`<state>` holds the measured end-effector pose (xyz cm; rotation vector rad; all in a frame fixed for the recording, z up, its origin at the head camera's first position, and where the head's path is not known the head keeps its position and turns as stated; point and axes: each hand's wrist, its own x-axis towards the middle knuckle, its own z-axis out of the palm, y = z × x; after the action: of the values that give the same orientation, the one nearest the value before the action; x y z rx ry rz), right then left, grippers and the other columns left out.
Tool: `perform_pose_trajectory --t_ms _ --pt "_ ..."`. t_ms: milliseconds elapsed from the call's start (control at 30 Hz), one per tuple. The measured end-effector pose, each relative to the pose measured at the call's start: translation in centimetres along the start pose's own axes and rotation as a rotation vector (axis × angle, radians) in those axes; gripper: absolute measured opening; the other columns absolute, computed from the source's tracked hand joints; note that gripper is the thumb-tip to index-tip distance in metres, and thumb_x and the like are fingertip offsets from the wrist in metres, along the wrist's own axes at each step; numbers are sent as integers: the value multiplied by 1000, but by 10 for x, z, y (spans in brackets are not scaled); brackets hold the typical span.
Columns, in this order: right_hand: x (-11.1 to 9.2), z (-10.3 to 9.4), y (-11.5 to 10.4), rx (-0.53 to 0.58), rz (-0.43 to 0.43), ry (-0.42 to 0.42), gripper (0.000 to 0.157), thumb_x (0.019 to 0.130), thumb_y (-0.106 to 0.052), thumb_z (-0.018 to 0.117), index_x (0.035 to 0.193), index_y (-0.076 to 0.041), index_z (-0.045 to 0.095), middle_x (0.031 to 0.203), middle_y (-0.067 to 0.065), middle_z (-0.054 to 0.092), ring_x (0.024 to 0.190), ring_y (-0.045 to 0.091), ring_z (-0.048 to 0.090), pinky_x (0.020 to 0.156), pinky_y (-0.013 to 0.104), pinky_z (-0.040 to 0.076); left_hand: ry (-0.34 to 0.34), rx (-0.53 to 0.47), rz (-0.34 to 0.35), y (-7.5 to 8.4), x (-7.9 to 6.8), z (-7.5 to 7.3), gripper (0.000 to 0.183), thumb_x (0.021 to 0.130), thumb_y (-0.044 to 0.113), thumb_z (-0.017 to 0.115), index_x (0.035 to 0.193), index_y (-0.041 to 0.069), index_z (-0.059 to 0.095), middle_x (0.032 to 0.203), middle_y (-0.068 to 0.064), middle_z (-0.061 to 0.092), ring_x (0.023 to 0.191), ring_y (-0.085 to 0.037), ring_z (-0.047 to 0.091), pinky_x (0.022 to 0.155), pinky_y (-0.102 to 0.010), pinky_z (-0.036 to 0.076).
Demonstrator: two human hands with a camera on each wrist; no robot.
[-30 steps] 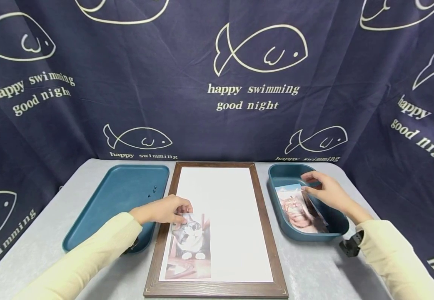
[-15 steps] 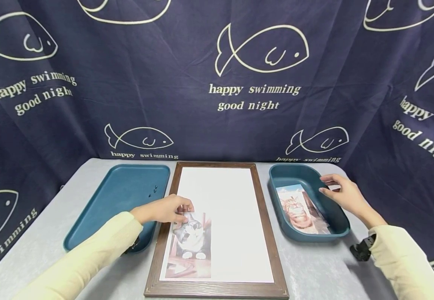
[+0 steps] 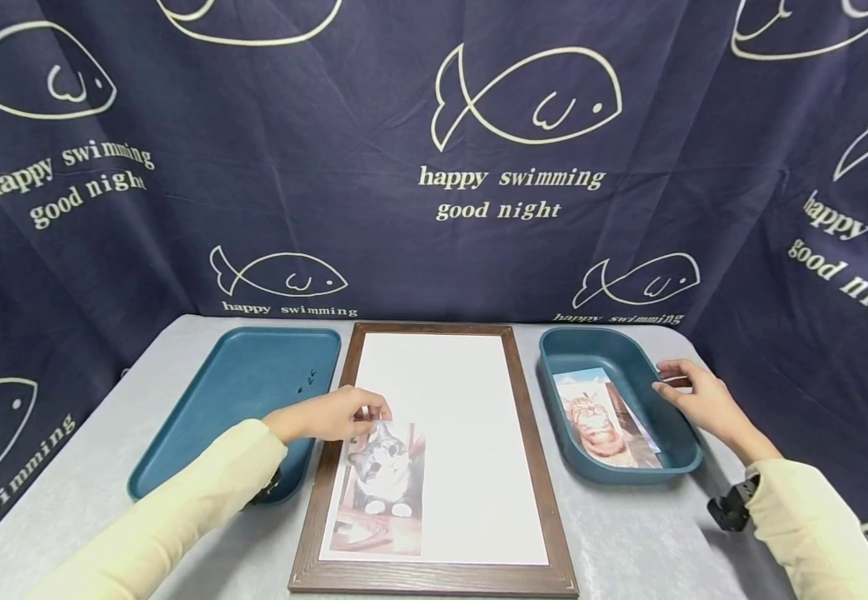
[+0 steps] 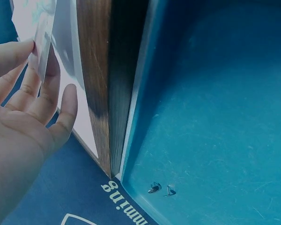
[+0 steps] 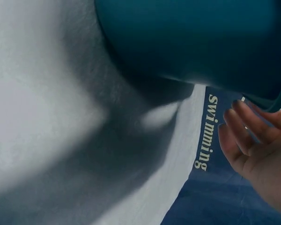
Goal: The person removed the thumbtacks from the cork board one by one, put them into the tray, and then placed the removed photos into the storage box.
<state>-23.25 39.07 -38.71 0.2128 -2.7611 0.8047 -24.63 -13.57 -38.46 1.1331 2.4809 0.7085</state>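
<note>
My left hand (image 3: 338,414) pinches the top edge of a photo of a grey-and-white cat (image 3: 387,479), between thumb and fingertips. The photo overlaps the left part of a white board in a brown wooden frame (image 3: 311,517). From the left wrist side, the photo (image 4: 48,42) shows nearly edge-on between the fingers. My right hand (image 3: 707,406) is at the right rim of a deep blue basin (image 3: 624,475), its fingers loosely bent and holding nothing. Inside that basin lies a photo of an orange cat (image 3: 591,421), partly over other pictures.
A flat blue tray (image 3: 254,375) stands left of the frame, with several small dark metal pieces (image 4: 154,188) near its right edge. The grey-white table (image 3: 606,542) ends at a dark blue curtain (image 3: 374,183) printed with fish.
My right hand has drawn back to the right, from inside the basin to its rim. The left hand keeps its pinch on the cat photo, which has shifted slightly up and right.
</note>
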Motion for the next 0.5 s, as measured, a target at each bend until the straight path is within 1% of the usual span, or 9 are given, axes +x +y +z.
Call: perform_pose_trajectory --t_ms 33,133,267,333,500 --pt "0 0 1 5 2 -5 35 86 -11 59 113 10 51 101 30 59 76 3 59 59 12 43 -2 2 -2 1 0 0 21 88 4 56 107 7 61 96 -4 62 86 -13 61 75 -25 49" --pt "-1 1 3 30 27 -30 35 87 -11 57 114 11 51 100 30 59 75 -13 45 59 12 43 -10 -2 -7 3 0 -1 20 88 3 55 107 7 61 96 -4 61 86 -13 61 75 -25 49" --pt "0 1 3 63 47 -51 35 87 -9 56 113 13 50 98 30 58 72 -13 44 59 14 43 -19 -14 -9 5 1 -3 19 89 2 53 106 7 60 94 -5 61 84 -13 61 75 -25 48" --pt "0 1 4 75 55 -60 34 87 -9 55 113 13 50 98 29 58 70 -16 42 59 14 43 -25 -21 -11 6 2 -3 19 89 2 53 106 7 60 94 -5 61 84 -13 61 74 -24 48" --pt "0 1 5 104 83 -102 36 89 -11 53 115 14 48 101 29 57 73 -16 41 60 15 42 -39 -50 -11 6 2 -6 20 90 1 51 107 6 60 95 -7 60 82 -13 60 72 -23 48"
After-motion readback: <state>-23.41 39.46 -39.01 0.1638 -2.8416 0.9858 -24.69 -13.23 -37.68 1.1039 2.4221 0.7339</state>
